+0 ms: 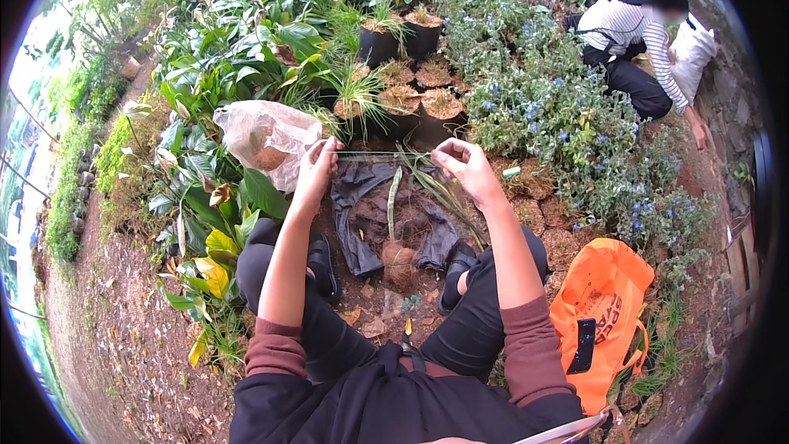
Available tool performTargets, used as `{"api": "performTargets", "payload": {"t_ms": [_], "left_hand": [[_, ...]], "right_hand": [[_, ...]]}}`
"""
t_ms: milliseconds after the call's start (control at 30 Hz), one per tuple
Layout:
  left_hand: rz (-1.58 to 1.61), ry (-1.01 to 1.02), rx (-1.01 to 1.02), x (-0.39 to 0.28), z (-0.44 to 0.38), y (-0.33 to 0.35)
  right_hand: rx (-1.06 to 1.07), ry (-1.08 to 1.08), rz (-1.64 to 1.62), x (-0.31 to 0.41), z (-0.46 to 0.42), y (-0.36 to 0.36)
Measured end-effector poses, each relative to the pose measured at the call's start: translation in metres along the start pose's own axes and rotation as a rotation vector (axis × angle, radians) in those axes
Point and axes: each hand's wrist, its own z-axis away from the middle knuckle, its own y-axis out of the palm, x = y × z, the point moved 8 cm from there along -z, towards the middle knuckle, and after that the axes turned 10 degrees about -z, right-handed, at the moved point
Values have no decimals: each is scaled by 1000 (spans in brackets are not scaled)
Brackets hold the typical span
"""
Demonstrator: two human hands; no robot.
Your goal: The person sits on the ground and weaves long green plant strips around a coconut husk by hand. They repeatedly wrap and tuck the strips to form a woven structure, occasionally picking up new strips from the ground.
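Observation:
A thin green string [383, 153] is stretched level between my two hands. My left hand [318, 166] pinches one end, and my right hand [463, 165] grips the other between thumb and fingertips. Below the string lies an opened black plastic sheet [359, 190] with loose brown fibre [410, 213] on it. A brown fibre ball [399, 263], tied around with string, sits on the ground between my feet. One upright, long narrow leaf [393, 203] rises from the ball. More long leaves [445, 196] lie beside the sheet, towards my right hand.
A clear plastic bag [268, 135] holding something brown is left of my hands. Black grow bags [400, 98] stand ahead. At right lie an orange bag [601, 296] and a phone [582, 345]. Another person [635, 43] bends near a white sack [691, 55]. Blue-flowered plants [548, 92] grow between.

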Motion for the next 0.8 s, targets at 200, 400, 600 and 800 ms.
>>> {"api": "performTargets", "payload": {"t_ms": [200, 400, 600, 800], "left_hand": [[514, -232, 4, 13, -3, 9], [751, -172, 196, 6, -10, 9], [865, -132, 286, 8, -16, -2], [758, -143, -24, 21, -21, -17]], "right_hand": [[19, 33, -46, -16, 4, -5], [-57, 58, -71, -25, 6, -22], [-166, 10, -140, -18, 8, -47], [-350, -81, 397, -2, 18, -62]]}}
